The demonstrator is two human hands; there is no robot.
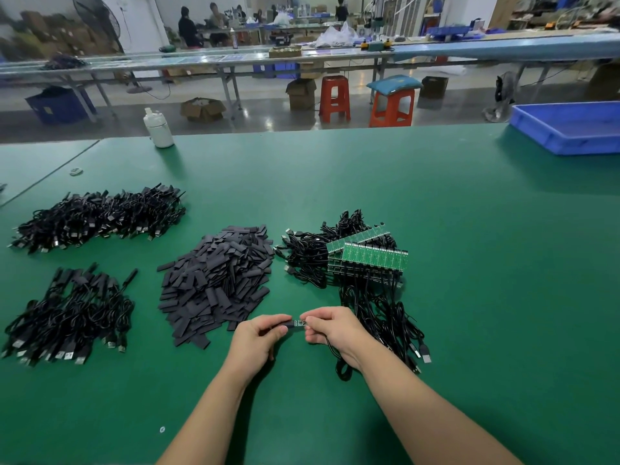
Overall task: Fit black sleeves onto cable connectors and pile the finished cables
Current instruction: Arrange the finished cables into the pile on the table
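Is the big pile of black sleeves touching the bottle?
Apart. The head view shows bare green table between the sleeve pile and the white bottle.

sleeve (pixel 281 328) mostly hidden by left hand (pixel 256 337) (fingers curled), blue tray (pixel 567 129) cropped

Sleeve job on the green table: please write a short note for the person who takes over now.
Left hand pinches a black sleeve, part way onto the small board that the right hand pinches; its cable hangs below.
Loose sleeves lie in the middle; unsleeved cables with green boards to their right.
Done: two finished piles on the left.
Left: push this sleeve home, pile the cable, continue.
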